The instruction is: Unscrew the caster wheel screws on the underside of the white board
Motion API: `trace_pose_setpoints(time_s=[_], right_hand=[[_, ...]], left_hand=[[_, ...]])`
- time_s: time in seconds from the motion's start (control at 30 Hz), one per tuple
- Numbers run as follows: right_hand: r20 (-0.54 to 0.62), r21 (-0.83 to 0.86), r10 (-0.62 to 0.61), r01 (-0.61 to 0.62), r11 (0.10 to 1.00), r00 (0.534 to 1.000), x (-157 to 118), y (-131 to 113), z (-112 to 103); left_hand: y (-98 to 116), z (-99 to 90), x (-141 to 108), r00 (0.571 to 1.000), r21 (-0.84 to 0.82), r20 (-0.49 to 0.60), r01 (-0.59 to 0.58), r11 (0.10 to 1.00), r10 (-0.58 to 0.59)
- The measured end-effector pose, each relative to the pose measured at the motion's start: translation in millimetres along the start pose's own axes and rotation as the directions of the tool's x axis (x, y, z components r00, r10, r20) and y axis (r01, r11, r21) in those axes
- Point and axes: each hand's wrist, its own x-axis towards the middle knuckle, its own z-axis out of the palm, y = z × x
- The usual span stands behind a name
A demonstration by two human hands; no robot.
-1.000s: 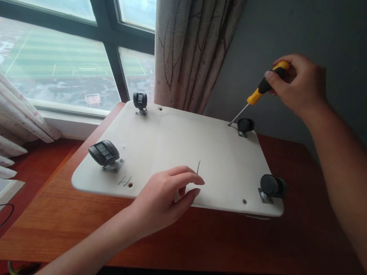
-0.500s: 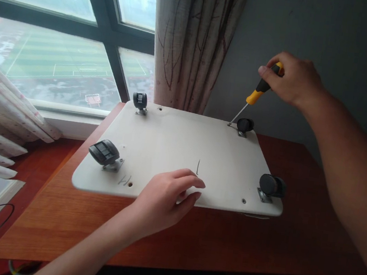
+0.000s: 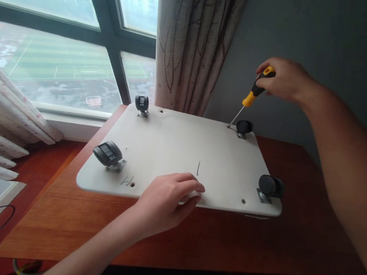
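Right hand gripping a yellow-and-black screwdriver.
Its tip slants down near the white board's far edge, beside a black caster; the left hand, bent fingers parted from thumb, is over the near edge. The board lies on the wooden surface, wheels up.

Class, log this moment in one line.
right hand: grips screwdriver | tip: at white board, beside far-right caster | left hand: over board

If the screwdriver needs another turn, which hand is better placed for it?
Probably the right hand: it grips the screwdriver, whose tip is at the white board beside the far-right wheel. The left hand is near the close edge, showing no tool.
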Motion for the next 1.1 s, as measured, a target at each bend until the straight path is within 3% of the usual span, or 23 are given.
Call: trace_pose_setpoints(time_s=[0.07, 0.23, 0.43, 0.67, 0.9, 1.1], right_hand=[[0.011, 0.024, -0.036, 0.036, 0.999, 0.999, 1, 1, -1], [-0.164, -0.197, -0.039, 0.006, 0.98, 0.986, -2, 5, 1], [-0.002, 0.039, -0.049, 0.049, 0.998, 0.999, 3, 18, -3], [-0.127, -0.201, -0.065, 0.038, 0.979, 0.99, 2, 24, 3], [0.073, 0.145, -0.136, 0.125, 0.982, 0.988, 3, 17, 0], [-0.063, -0.187, -0.102, 0.089, 0.978, 0.993, -5, 1, 1]], left_hand=[[0, 0.0, 0, 1.0, 0.002, 0.0, 0.004, 1.0, -0.004], [0, -0.1, -1, 1.0, 0.002, -0.006, 0.003, 1.0, -0.003], [-1, 1.1, -1, 1.0, 0.008, -0.011, -0.012, 1.0, 0.012], [-1, 2.7, -2, 1.0, 0.037, -0.01, -0.013, 0.999, 0.013], [0, 1.1, 0, 1.0, 0.059, -0.009, -0.024, 0.998, 0.024], [-2, 4.3, 0, 0.996, 0.142, 0.026, -0.083, 0.986, 0.08]])
